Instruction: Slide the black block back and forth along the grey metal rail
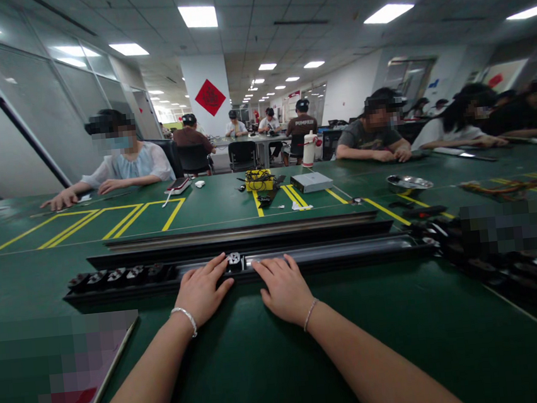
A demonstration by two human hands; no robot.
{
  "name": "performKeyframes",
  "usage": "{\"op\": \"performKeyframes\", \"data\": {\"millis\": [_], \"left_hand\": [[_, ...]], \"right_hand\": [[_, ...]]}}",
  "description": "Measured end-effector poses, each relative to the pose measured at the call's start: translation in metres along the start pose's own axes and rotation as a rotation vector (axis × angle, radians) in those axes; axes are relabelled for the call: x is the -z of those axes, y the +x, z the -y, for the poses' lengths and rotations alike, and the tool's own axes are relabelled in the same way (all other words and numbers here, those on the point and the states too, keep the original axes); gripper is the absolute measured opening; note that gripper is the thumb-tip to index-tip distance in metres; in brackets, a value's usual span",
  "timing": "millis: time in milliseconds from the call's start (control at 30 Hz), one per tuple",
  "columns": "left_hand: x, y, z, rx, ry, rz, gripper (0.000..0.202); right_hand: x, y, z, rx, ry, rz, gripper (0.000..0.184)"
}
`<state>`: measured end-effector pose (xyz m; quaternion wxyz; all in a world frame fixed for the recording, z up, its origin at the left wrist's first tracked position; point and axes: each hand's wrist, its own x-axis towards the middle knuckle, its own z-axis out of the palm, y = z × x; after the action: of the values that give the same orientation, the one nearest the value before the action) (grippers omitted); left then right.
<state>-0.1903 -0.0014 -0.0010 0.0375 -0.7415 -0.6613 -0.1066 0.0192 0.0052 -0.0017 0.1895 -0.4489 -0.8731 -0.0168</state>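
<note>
A long black metal channel point(349, 254) lies across the green table in front of me. At its left end sits a row of black-and-silver socket-like modules point(135, 274). One more such module point(235, 262) stands in the channel between my two hands. My left hand point(203, 290) lies over the channel, fingers stretched out, its fingertips beside this module. My right hand point(281, 286) rests on the channel just right of it, fingers spread and bent slightly down. Neither hand is wrapped around anything. Behind the channel are further long dark strips point(243, 232).
To the right lies a pile of black parts point(506, 261), partly blurred. Farther back are a metal bowl point(409, 183), a grey box point(311, 181), a yellow holder point(259, 180) with cables and a white bottle point(310, 150). Several people sit around the table and beyond.
</note>
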Motion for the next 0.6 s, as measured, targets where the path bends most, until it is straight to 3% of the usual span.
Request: {"op": "performKeyframes", "data": {"millis": [600], "left_hand": [[-0.0005, 0.0000, -0.0011, 0.008, 0.011, 0.019, 0.047]], "right_hand": [[-0.0007, -0.0003, -0.0002, 0.003, 0.018, -0.019, 0.049]]}}
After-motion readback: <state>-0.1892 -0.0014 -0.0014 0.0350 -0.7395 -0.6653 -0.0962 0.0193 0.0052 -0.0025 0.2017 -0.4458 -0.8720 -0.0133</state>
